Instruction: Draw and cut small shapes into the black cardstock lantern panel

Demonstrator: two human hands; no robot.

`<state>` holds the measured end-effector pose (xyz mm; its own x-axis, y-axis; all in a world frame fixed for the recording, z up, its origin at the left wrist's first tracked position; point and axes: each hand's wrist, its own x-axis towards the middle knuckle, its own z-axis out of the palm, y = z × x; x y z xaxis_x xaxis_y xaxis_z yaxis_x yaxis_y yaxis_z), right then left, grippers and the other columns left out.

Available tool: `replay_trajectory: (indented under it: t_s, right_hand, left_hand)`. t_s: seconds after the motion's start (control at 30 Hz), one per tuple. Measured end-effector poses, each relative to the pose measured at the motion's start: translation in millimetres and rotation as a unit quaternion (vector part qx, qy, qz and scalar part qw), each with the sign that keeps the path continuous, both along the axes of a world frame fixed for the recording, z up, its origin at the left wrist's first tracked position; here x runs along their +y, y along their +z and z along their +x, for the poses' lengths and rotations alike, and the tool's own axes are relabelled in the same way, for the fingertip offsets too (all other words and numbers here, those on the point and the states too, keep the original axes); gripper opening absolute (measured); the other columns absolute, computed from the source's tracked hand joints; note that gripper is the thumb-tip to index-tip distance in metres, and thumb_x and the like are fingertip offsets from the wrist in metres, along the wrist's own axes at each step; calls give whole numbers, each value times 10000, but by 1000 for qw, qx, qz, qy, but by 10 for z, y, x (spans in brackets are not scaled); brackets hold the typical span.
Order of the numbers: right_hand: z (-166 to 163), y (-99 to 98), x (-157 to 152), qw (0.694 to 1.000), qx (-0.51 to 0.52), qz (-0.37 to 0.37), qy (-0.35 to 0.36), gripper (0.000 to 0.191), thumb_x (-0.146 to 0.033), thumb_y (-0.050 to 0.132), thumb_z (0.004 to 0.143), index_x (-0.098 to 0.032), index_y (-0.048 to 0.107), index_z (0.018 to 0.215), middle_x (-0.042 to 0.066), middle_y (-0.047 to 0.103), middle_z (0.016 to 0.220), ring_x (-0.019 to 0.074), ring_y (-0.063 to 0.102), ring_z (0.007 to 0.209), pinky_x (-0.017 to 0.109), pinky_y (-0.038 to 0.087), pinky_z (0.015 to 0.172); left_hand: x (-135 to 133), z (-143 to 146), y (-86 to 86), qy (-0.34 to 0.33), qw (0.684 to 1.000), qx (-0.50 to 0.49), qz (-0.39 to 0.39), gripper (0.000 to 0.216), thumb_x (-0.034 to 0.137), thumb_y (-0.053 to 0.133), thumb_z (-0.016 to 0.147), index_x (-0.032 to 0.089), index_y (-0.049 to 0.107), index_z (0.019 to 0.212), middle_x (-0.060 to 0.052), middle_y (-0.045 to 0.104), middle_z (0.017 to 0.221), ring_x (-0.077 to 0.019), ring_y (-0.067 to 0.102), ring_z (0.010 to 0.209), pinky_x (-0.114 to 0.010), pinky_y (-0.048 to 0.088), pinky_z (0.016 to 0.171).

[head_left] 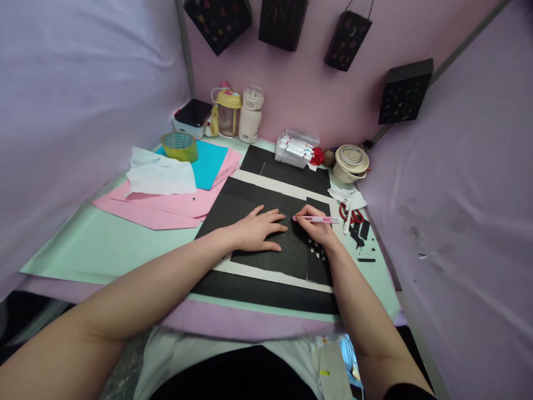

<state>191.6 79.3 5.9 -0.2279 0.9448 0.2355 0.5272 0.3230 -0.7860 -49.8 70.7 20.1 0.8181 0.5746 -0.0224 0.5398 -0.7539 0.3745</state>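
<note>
My left hand (262, 229) lies flat with its fingers spread on a sheet of black card (258, 261). In my right hand (313, 225) is a slim pink pen-shaped craft knife (322, 220), gripped like a pencil. Its tip points left, close to the card's surface, near my left fingertips; whether it touches is too small to tell. Small white star cutouts (317, 253) are scattered below my right hand. Under the card a white board (254, 271) shows along the edges, with another black strip (266, 291) in front.
Red-handled scissors (345, 213), black scraps (358, 236) and crumpled white paper (347, 195) lie at right. A pen box (295, 147), bowls (350, 164) and bottles (250, 119) stand behind. Tape (179, 146) and pink sheets (162, 214) are left. Black boxes (347, 41) hang above.
</note>
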Motion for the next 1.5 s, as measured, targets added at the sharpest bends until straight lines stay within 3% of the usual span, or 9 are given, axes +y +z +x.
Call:
replay_trajectory:
  t_s: [0.2, 0.7, 1.03, 1.27, 1.5]
  right_hand:
    - [-3, -26, 2, 1000, 12, 1, -14, 160, -362, 621, 833, -205, 634, 806, 25, 688, 804, 163, 594, 683, 276, 440, 614]
    - [-13, -64, 25, 1000, -1, 18, 2, 200, -410, 637, 836, -212, 666, 848, 49, 716, 852, 197, 638, 745, 308, 482, 656]
    - [11, -50, 8, 1000, -14, 23, 10, 177, -370, 613, 845, -208, 612, 772, 14, 656, 733, 155, 544, 622, 271, 398, 567]
    - [-13, -46, -2, 1000, -15, 21, 9, 199, -407, 601, 855, -214, 622, 813, 31, 677, 797, 174, 581, 690, 286, 433, 619]
    - [10, 5, -17, 999, -27, 23, 22, 152, -329, 587, 848, -209, 589, 754, 4, 615, 712, 148, 508, 621, 271, 383, 583]
  left_hand:
    - [-5, 5, 6, 0, 1000, -1, 1, 605, 601, 518, 883, 282, 470, 1394, -91, 319, 1557, -292, 187, 1468, -564, 59, 1168]
    - [-4, 4, 15, 0, 1000, -2, 4, 602, 602, 513, 883, 281, 473, 1392, -88, 328, 1553, -294, 195, 1466, -558, 63, 1169]
    - [-8, -2, 22, 0, 1000, -1, 0, 606, 594, 523, 882, 280, 467, 1396, -88, 314, 1560, -297, 194, 1466, -560, 59, 1169]
    - [-1, 0, 6, -2, 1000, -8, 2, 606, 601, 524, 877, 286, 471, 1392, -85, 325, 1555, -293, 193, 1466, -554, 54, 1170]
    - [4, -11, -13, -4, 1000, -11, 1, 609, 606, 517, 879, 288, 466, 1396, -82, 318, 1558, -288, 195, 1466, -558, 55, 1168]
